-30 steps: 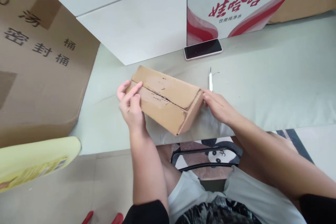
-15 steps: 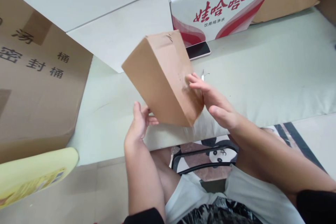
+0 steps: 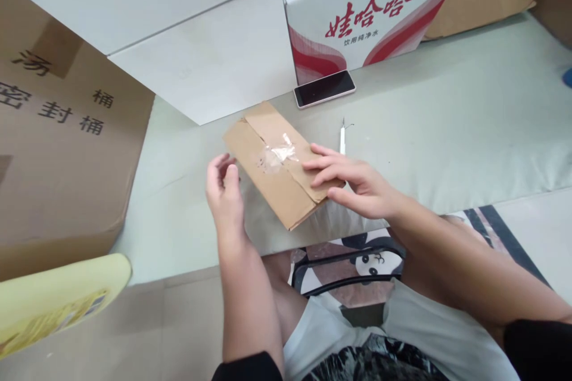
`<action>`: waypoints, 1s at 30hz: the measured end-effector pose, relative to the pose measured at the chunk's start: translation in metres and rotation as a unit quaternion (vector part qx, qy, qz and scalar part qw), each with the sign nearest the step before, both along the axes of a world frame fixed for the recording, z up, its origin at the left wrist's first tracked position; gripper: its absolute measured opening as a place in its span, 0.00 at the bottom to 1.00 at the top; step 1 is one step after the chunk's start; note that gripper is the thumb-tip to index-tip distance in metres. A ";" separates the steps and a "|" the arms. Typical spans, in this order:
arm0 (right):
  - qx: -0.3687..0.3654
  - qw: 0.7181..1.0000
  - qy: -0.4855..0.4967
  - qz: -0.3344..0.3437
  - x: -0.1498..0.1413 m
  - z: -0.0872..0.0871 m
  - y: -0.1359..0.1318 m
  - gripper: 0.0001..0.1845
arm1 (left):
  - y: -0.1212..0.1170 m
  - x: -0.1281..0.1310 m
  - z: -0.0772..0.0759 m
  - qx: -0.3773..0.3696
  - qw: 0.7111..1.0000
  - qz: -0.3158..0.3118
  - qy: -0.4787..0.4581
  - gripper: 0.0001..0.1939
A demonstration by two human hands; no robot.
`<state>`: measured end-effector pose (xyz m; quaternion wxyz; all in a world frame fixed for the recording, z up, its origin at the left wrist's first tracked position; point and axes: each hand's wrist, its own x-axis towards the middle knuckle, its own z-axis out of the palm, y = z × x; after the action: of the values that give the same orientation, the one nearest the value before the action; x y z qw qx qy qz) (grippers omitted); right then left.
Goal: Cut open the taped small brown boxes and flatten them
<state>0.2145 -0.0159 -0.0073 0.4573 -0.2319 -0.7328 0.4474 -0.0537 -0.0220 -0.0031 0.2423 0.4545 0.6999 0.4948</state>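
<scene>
The box (image 3: 274, 190) has swung round from its tilt, so its tape (image 3: 272, 158) faces up, easier to reach, I judge. It sits between my hands: my right hand (image 3: 364, 190) spreads unclenched fingers on top; my left hand (image 3: 227, 199) is released, half-curled just beside.

Light is fairly bright, soft and diffuse, its source out of view. Clear tape (image 3: 279, 153) on the small cardboard box (image 3: 268, 181) catches sharp white glare—the strongest highlight—while the pale green tabletop (image 3: 429, 131) shows a faint sheen and soft shadows. Wide-angle distortion stretches the edges; the yellow container (image 3: 58, 297) looks slightly soft.
</scene>
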 end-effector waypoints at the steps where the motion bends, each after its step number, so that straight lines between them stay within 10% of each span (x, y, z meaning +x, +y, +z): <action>1: -0.010 1.000 0.002 0.018 -0.001 0.001 -0.001 0.11 | -0.001 0.000 -0.001 0.066 0.997 -0.009 0.033 0.21; 6: -0.112 0.986 0.002 -0.121 0.000 -0.005 0.005 0.12 | -0.005 0.000 -0.010 0.073 0.983 -0.153 0.071 0.30; 9: -0.129 0.946 -0.168 -0.245 -0.002 -0.017 0.014 0.12 | -0.005 -0.002 -0.013 0.068 0.982 -0.162 0.075 0.32; 15: -0.129 0.886 -0.422 -0.141 -0.011 -0.020 0.016 0.17 | -0.006 -0.004 -0.013 0.146 0.950 -0.241 0.135 0.25; 24: -0.146 0.775 -0.549 -0.276 -0.003 -0.012 0.017 0.23 | -0.008 -0.005 -0.011 0.147 0.947 -0.240 0.153 0.26; 30: -0.202 0.798 -0.497 -0.274 0.009 -0.014 0.027 0.33 | -0.008 -0.006 -0.011 0.159 0.944 -0.243 0.156 0.26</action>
<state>0.2236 0.0110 -0.0215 0.0760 -0.7008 -0.6580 0.2647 -0.0592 -0.0301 -0.0137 0.1674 0.7149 0.5096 0.4485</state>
